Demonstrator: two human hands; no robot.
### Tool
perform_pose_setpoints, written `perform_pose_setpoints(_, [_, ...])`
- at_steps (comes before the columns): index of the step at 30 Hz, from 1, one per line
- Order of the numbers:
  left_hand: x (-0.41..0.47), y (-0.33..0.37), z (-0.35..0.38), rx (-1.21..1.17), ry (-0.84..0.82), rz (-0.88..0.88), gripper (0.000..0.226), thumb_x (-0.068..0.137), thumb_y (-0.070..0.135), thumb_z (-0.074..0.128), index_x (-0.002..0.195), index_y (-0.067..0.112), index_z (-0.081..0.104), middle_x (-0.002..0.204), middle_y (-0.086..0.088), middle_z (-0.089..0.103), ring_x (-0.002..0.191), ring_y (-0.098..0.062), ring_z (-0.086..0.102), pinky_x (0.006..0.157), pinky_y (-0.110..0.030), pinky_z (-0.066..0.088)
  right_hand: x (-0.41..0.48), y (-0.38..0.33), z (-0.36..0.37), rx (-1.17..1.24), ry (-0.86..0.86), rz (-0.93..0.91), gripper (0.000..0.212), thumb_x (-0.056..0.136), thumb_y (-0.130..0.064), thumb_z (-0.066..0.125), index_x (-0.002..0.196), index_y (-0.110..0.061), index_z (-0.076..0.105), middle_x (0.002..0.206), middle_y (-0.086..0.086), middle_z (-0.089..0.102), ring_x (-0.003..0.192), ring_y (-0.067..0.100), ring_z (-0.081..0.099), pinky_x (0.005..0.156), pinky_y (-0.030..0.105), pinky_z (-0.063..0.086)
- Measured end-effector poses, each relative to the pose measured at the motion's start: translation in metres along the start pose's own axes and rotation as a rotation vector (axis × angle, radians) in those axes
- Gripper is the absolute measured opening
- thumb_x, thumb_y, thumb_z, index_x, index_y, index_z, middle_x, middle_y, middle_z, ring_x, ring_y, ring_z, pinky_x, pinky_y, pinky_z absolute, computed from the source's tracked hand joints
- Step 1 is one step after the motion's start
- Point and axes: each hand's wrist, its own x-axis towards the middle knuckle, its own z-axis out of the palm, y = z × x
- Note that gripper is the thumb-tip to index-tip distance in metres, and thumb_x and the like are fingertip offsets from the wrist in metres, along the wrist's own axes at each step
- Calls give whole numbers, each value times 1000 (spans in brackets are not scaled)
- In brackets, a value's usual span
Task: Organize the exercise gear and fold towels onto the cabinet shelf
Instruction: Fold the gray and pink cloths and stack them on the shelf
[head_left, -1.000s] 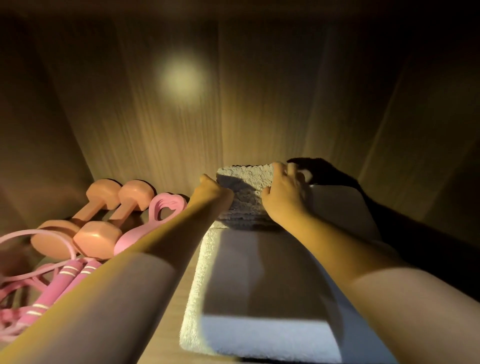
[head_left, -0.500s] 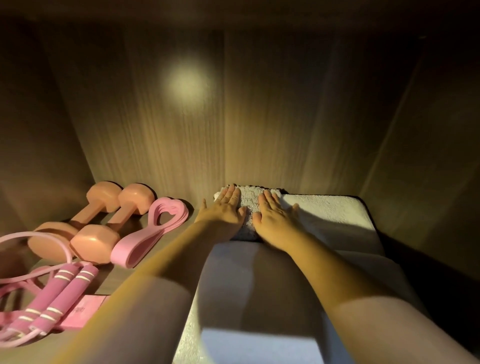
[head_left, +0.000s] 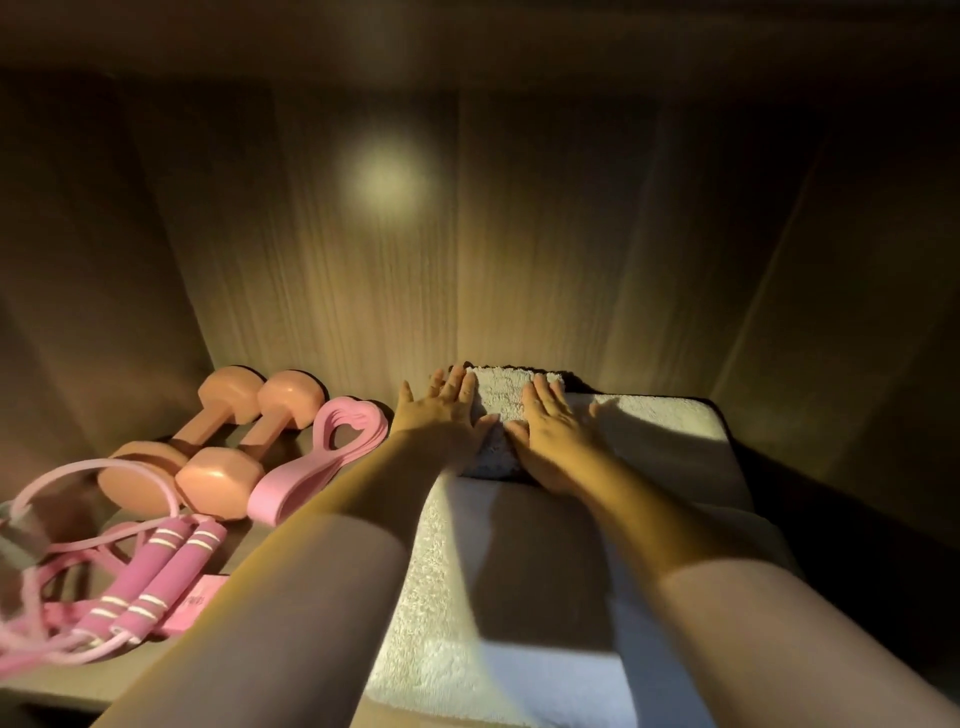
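A small folded grey towel (head_left: 501, 397) lies on top of a larger folded white towel (head_left: 660, 441) on the cabinet shelf, close to the back wall. My left hand (head_left: 441, 415) lies flat on the small towel's left side, fingers spread. Flat on its right side is my right hand (head_left: 556, 431), fingers also apart. Neither hand grips anything. To the left lie two peach dumbbells (head_left: 208, 447), a pink heart-shaped grip ring (head_left: 322, 457) and a pink jump rope (head_left: 150, 577) with two striped handles.
The wooden back wall (head_left: 467, 234) and side walls close the shelf in. A small pink card (head_left: 200, 603) lies under the rope handles. The shelf's front edge (head_left: 62, 691) runs along the bottom left. Right of the towels the shelf is in deep shadow.
My hands went from gripping the small towel's raised edge to lying flat on it. The small towel now rests down on the white one.
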Motion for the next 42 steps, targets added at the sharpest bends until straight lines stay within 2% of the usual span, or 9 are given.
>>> perform_pose_setpoints(6, [-44, 0, -41, 24, 61, -5, 71, 100, 56, 15, 155, 17, -8, 161, -4, -15, 149, -22, -9, 119, -52, -1, -60, 9, -32, 28, 129, 1, 65, 102, -53, 16, 155, -21, -6, 162, -2, -14, 149, 20, -15, 117, 55, -3])
perform_pose_setpoints(12, [-158, 25, -72, 36, 26, -12, 67, 102, 51, 17, 155, 17, -7, 162, -4, -15, 150, -24, -10, 118, -52, 0, -171, -2, -70, -82, 18, -6, 64, 103, -50, 16, 155, -20, -3, 162, -2, -14, 149, 18, -15, 117, 55, -8])
perform_pose_setpoints(17, [-280, 51, -79, -11, 119, 95, 67, 102, 49, 25, 155, 13, 6, 164, -6, -2, 150, -24, -2, 120, -54, 7, -291, -6, -83, -110, 75, -33, 65, 102, -50, 22, 156, -16, 7, 164, 1, 1, 150, 23, -1, 117, 57, 6])
perform_pose_setpoints(22, [-408, 71, -42, -122, 134, 140, 65, 102, 47, 29, 156, 15, 10, 164, -2, -1, 150, -21, -3, 119, -51, 7, -414, -15, -41, 80, 57, -92, 65, 102, -50, 27, 155, -18, 7, 164, 0, 1, 150, 21, -4, 119, 53, 2])
perform_pose_setpoints(26, [-494, 82, 7, -240, 40, 82, 65, 102, 47, 33, 156, 18, 11, 164, 1, 2, 150, -17, -2, 120, -49, 7, -497, -19, 7, 287, -28, -48, 65, 102, -50, 30, 156, -20, 10, 164, -1, 4, 150, 18, -4, 118, 50, 3])
perform_pose_setpoints(34, [-578, 103, 89, -434, -98, 16, 63, 101, 48, 31, 155, 21, 13, 164, 5, 3, 150, -12, -3, 120, -47, 2, -591, -39, 104, 428, -145, 25, 64, 100, -51, 33, 155, -24, 14, 163, -4, 8, 150, 14, 0, 118, 49, 3])
perform_pose_setpoints(37, [-590, 109, 106, -504, -169, -16, 57, 103, 43, 31, 154, 20, 20, 163, 3, 12, 149, -13, 5, 122, -45, 10, -602, -49, 134, 457, -242, 34, 62, 101, -49, 32, 155, -22, 16, 163, -3, 12, 150, 15, 2, 120, 49, 8])
perform_pose_setpoints(39, [-597, 111, 114, -560, -212, -45, 52, 103, 39, 34, 151, 21, 29, 158, 1, 29, 146, -15, 21, 120, -44, 19, -606, -51, 147, 473, -279, 46, 57, 102, -44, 35, 153, -21, 23, 161, -3, 19, 150, 15, 5, 120, 50, 9])
perform_pose_setpoints(42, [-600, 109, 119, -615, -158, -75, 40, 99, 33, 43, 138, 22, 48, 134, 2, 56, 124, -15, 47, 108, -39, 37, -606, -52, 154, 491, -208, 68, 44, 101, -32, 43, 144, -21, 44, 150, -1, 41, 142, 18, 27, 118, 48, 18])
